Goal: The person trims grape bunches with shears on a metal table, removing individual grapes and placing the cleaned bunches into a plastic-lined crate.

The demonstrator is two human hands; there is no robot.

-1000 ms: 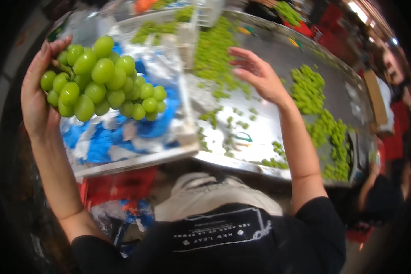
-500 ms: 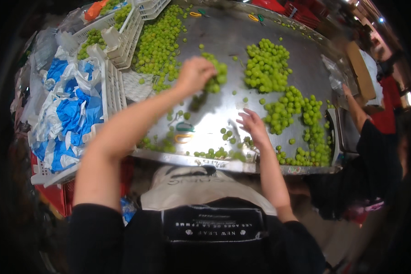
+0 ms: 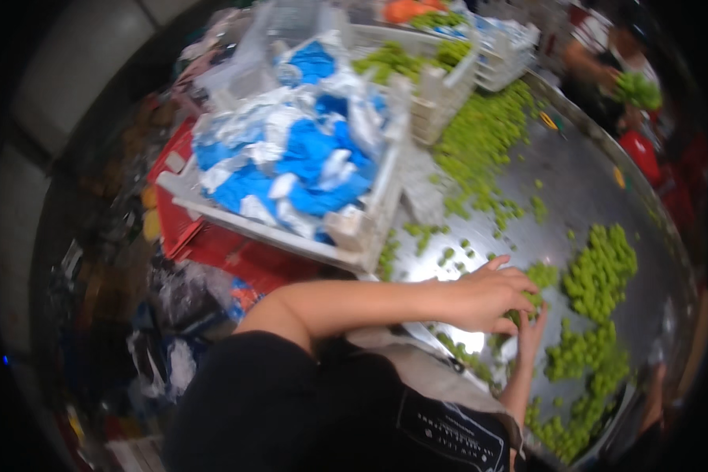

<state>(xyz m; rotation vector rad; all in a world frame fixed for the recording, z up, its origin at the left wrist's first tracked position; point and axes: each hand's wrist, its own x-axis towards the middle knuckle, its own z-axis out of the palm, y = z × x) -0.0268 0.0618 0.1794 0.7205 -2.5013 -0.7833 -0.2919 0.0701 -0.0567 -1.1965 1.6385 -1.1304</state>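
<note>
A bunch of green grapes (image 3: pixel 542 274) is at my hands, above the metal table (image 3: pixel 488 169). My left hand (image 3: pixel 480 301) reaches in from the left, its fingers curved over the bunch and one finger lifted away. Just below it, my right hand (image 3: pixel 529 337) points upward with fingers apart, at the near side of the same bunch. Blur and the left fingers hide where each hand touches the grapes. To the right lies a large pile of grape bunches (image 3: pixel 600 267), with more bunches (image 3: pixel 582 354) nearer me. Loose grapes (image 3: pixel 480 185) spread over the far left of the table.
Left of the table stands a white crate (image 3: pixel 291 248) full of blue and white wrapping (image 3: pixel 307 161), over a red crate (image 3: pixel 236 256). Another white crate (image 3: pixel 440 98) holds grapes. Scissors (image 3: pixel 548 120) lie near the far edge. Across the table a person holds grapes (image 3: pixel 637 90).
My view has swung left, bringing in more of the crates and floor. My hands, apart before, have come together at the bunch that my left hand was holding.
</note>
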